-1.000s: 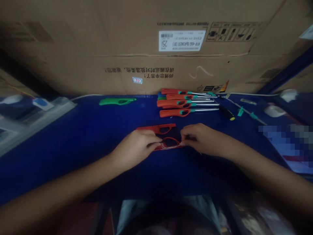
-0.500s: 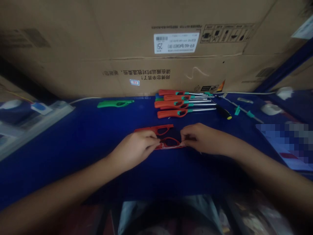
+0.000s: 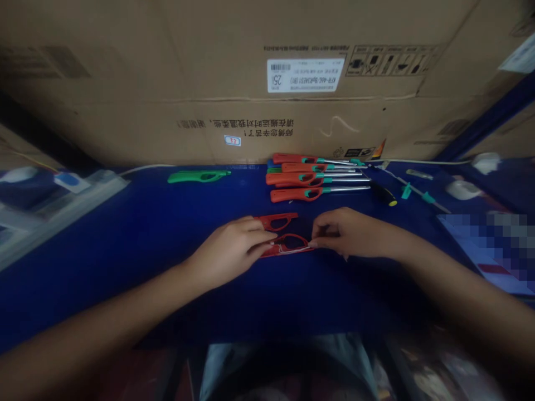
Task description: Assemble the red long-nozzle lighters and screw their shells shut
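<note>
A red lighter handle half (image 3: 293, 240) lies on the blue table in front of me, with a thin white tube or wire (image 3: 295, 250) running along its lower edge. My left hand (image 3: 234, 248) is closed on the left part of this half, thumb and forefinger pinching near the bend of the white tube. At the other end, the thumb and forefinger of my right hand (image 3: 340, 234) pinch the tip of the white tube, close against the shell. Just behind lies a second red handle half (image 3: 280, 221), its left end hidden by my left hand.
Several red lighters (image 3: 296, 195) with metal tubes lie at the back, beside a black and yellow screwdriver (image 3: 384, 195). A green handle part (image 3: 198, 176) is farther left. A large cardboard box (image 3: 146, 128) stands behind the table. Papers (image 3: 489, 250) lie to the right.
My left hand has shifted slightly, uncovering a little more of the tube's bend. The right hand keeps its pinch at the right end; the view has moved a little.
</note>
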Available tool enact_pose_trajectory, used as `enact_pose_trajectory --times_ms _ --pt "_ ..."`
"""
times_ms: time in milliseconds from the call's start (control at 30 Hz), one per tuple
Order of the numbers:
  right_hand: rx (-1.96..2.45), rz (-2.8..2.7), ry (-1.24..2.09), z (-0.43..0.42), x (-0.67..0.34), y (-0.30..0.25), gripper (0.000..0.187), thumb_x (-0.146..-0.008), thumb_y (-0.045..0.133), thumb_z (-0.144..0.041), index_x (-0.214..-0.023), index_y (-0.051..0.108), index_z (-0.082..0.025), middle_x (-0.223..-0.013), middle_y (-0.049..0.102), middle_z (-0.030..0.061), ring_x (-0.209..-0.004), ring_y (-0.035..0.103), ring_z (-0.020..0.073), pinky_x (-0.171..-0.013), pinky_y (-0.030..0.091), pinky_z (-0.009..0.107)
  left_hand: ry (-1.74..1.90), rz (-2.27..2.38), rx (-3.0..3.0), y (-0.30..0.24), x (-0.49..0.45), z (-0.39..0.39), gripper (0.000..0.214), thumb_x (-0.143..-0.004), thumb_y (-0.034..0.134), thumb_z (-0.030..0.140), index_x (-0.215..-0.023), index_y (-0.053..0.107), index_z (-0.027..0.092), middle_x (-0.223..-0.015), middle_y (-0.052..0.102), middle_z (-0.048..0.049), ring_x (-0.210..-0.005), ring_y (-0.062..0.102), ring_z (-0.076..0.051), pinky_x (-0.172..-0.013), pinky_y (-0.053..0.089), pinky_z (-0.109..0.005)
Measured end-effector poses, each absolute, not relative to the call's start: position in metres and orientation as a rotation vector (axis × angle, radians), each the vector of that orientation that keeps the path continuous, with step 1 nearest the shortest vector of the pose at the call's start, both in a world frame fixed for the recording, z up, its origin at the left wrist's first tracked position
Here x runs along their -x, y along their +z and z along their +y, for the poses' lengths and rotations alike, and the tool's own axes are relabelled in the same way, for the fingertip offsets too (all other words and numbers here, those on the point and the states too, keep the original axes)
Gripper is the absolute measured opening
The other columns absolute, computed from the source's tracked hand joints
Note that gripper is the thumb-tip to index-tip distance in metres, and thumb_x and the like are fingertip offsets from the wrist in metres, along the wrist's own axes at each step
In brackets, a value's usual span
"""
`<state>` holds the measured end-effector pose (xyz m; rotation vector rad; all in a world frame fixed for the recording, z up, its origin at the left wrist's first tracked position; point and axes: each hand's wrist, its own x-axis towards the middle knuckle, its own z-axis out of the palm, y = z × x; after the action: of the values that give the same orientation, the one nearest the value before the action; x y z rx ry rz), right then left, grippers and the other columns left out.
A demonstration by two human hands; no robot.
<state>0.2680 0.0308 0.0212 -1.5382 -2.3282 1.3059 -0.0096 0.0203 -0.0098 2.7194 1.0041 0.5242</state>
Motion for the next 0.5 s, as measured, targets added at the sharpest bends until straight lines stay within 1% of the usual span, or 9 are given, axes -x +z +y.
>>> enact_pose_trajectory --times_ms 67,100,200,300,500 --pt "1.527 -2.341 1.288 0.0329 -0.2689 0.0196 0.015 -0.087 0.063 -0.033 -0.083 0.067 -0.019 -0.056 0.06 -0.004 -0.044 0.055 0.0099 -0.045 0.039 0.022 0.514 1.011 -2.682 -0.0103 0.009 0.0194 0.025 -0.099 0.057 0.024 -0.119 0.073 0.024 -0.098 0.069 -0.0043 -0.093 0.065 -0.019 -0.082 0.052 -0.03" --pt "1.525 -2.346 1.263 0.0339 -0.2688 0.0185 0.015 -0.086 0.064 -0.032 -0.081 0.067 -0.019 -0.055 0.059 -0.004 -0.045 0.053 0.0094 -0.046 0.038 0.022 0.506 1.011 -2.667 -0.0099 0.0086 0.0187 0.025 -0.099 0.057 0.024 -0.118 0.073 0.025 -0.096 0.068 -0.0038 -0.091 0.065 -0.018 -0.08 0.052 -0.03" --pt "1.524 -2.328 1.224 0.037 -0.2673 0.0148 0.015 -0.082 0.067 -0.031 -0.074 0.067 -0.018 -0.057 0.06 -0.0024 -0.053 0.052 0.0104 -0.05 0.036 0.023 0.492 1.003 -2.636 -0.0085 0.0075 0.0178 0.023 -0.099 0.055 0.024 -0.109 0.077 0.025 -0.091 0.066 -0.0028 -0.083 0.063 -0.016 -0.075 0.05 -0.028" --pt "1.523 -2.301 1.262 0.039 -0.2656 0.0123 0.016 -0.081 0.068 -0.032 -0.072 0.067 -0.018 -0.06 0.061 -0.0019 -0.058 0.053 0.0117 -0.053 0.037 0.023 0.508 0.985 -2.621 -0.0081 0.0064 0.0183 0.025 -0.1 0.054 0.025 -0.102 0.079 0.024 -0.087 0.064 -0.0026 -0.079 0.061 -0.014 -0.071 0.048 -0.026" --pt "1.549 -2.307 1.27 0.0387 -0.2646 0.0116 0.015 -0.082 0.067 -0.029 -0.073 0.065 -0.017 -0.056 0.057 -0.0035 -0.052 0.05 0.0096 -0.049 0.035 0.022 0.495 0.999 -2.613 -0.0089 0.0051 0.018 0.026 -0.1 0.054 0.027 -0.097 0.08 0.024 -0.089 0.064 -0.0025 -0.078 0.061 -0.014 -0.07 0.047 -0.027"
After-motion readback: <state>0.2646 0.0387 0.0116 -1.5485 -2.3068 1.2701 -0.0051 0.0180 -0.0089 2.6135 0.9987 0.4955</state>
